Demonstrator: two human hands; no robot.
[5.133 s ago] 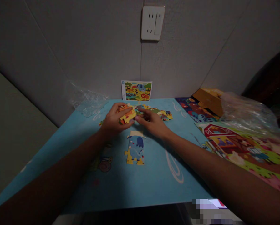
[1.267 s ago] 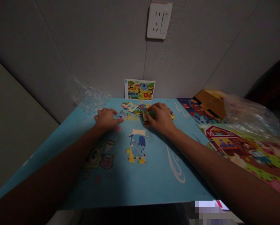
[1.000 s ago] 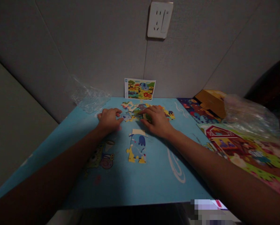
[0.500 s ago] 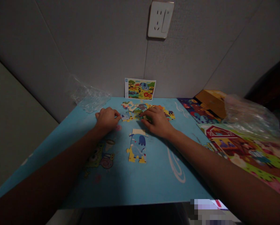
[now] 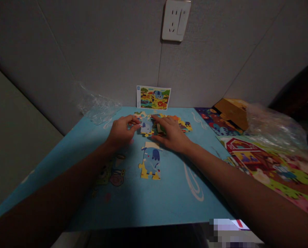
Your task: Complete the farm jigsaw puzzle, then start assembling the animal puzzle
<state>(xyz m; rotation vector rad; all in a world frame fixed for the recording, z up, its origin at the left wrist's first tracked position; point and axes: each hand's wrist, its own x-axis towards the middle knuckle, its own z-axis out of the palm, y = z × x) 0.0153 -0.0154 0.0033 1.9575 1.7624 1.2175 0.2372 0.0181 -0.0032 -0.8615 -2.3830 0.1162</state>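
Observation:
A puzzle piece (image 5: pixel 146 127) with blue elephant parts is held at its left edge by the fingertips of my left hand (image 5: pixel 123 132). Just right of that piece, my right hand (image 5: pixel 171 133) rests over a pile of loose puzzle pieces (image 5: pixel 185 126), its thumb and fingers spread apart. Part of the pile is covered by that hand. Nearer to me, joined puzzle pieces (image 5: pixel 151 160) lie flat and show a blue elephant on yellow. Behind the pile, a small picture card (image 5: pixel 154 97) with animals leans against the wall.
The blue table (image 5: pixel 169 203) meets a grey wall with a socket (image 5: pixel 176 20). Crumpled clear plastic (image 5: pixel 99 107) lies at the back left. On the right are a farm picture (image 5: pixel 269 168), an opened cardboard box (image 5: pixel 231 112) and a clear plastic bag (image 5: pixel 277 125).
My left hand has moved right and lifted the elephant piece, which now faces me between both hands. My right hand has spread its fingers and stayed over the pile.

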